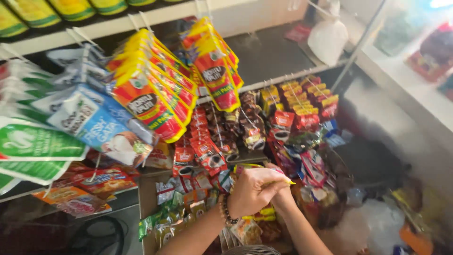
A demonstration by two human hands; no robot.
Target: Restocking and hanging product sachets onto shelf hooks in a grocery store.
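i see a wall of hanging goods first: the white shelf runs across the top with yellow and green containers lined on it. below it hang big red and yellow pouches on hooks, with blue and white pouches and green and white pouches to their left. a second bunch of red and yellow pouches hangs further right. under these are strips of small red sachets, dark brown sachets and yellow and red sachets, all crowded together. a clear plastic bag hangs at the upper right, and orange packs lie on a lower shelf at the left.

my hands meet low in the middle, in front of the sachet strips. the left hand, with a dark bead bracelet at the wrist, is curled closed over the right hand, which is mostly hidden behind it. a thin yellow strip pokes out between them, pinched at the fingers, just beside the small red sachets. which of the two hands actually grips it i cannot tell, and i cannot tell how the right one's fingers sit.
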